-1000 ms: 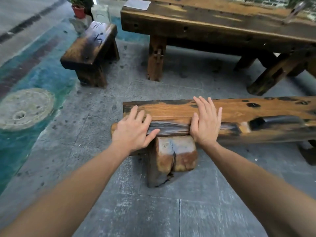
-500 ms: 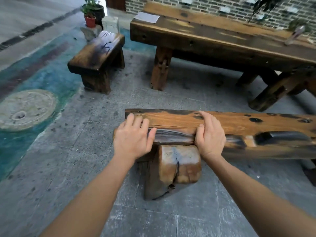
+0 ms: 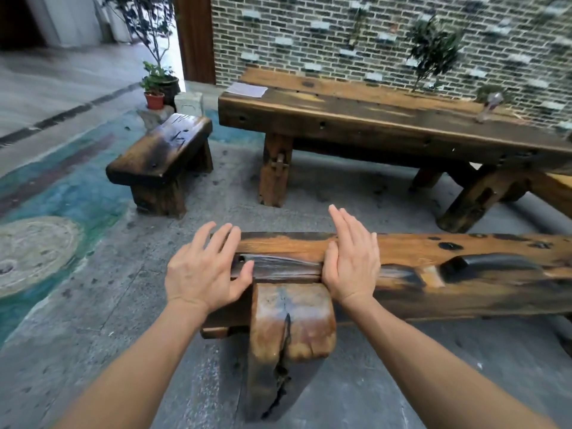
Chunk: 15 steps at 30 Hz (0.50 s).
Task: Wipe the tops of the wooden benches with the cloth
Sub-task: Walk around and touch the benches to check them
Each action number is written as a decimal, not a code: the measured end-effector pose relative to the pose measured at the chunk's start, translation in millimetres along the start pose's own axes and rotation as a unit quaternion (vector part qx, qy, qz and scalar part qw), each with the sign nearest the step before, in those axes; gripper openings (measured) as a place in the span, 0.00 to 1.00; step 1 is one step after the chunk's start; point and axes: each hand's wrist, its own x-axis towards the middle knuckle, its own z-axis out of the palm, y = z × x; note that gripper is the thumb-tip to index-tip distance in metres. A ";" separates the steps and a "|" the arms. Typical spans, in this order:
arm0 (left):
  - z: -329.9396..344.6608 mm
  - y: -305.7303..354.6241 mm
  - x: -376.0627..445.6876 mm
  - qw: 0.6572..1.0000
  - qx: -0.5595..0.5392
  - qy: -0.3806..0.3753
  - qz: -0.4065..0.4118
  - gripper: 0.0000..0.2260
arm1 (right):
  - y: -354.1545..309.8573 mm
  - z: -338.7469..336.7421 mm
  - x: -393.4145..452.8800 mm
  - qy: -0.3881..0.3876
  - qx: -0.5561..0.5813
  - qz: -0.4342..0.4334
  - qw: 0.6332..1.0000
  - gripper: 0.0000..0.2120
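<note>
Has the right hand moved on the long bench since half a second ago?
Yes. The right hand had its fingers curled over the long bench; now they are straight and lifted above its far edge.

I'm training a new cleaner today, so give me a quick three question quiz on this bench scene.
1. True or false: the left hand holds a cloth.
2. Which item lies on the long table: A) white sheet, B) bucket, C) broom?
3. Fill in: both hands are at the near bench's ____ end, as the camera sees it.

Key: 1 false, both it and the right hand are open and empty. 2 A. 3 left.
</note>
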 end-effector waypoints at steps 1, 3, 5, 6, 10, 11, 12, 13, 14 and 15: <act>4.1 -4.0 6.1 1.000 0.000 0.002 0.002 0.29 | 1.3 7.1 5.3 0.009 -0.008 0.003 1.000 0.30; 12.6 -12.4 18.0 1.000 0.007 0.006 -0.001 0.28 | 0.8 20.1 16.0 0.023 -0.013 0.001 1.000 0.30; 21.8 -20.7 31.6 1.000 0.016 0.020 -0.002 0.27 | -0.6 33.0 28.3 0.032 -0.016 -0.002 0.999 0.29; 27.1 -25.4 39.6 1.000 0.016 0.022 0.001 0.27 | -0.7 40.1 36.1 0.036 -0.022 -0.005 0.999 0.29; 46.5 -42.9 65.2 0.999 0.015 0.048 0.017 0.27 | -3.1 60.0 58.9 0.040 -0.041 0.003 0.998 0.29; 50.3 -45.4 70.8 0.998 0.015 0.053 0.019 0.27 | -3.3 62.8 62.6 0.040 -0.044 0.005 0.998 0.29; 54.0 -47.5 75.4 0.998 0.016 0.057 0.019 0.26 | -3.1 65.4 66.6 0.038 -0.044 0.006 0.998 0.29; 57.3 -49.8 77.9 0.998 0.015 0.060 0.018 0.26 | -3.2 68.4 70.0 0.037 -0.042 0.005 0.998 0.29; 59.7 -51.9 80.2 0.998 0.015 0.064 0.022 0.25 | -4.1 70.6 72.6 0.037 -0.043 0.008 0.998 0.29; 61.6 -53.6 82.6 0.997 0.017 0.068 0.025 0.25 | -5.1 72.0 74.9 0.039 -0.045 0.011 0.998 0.30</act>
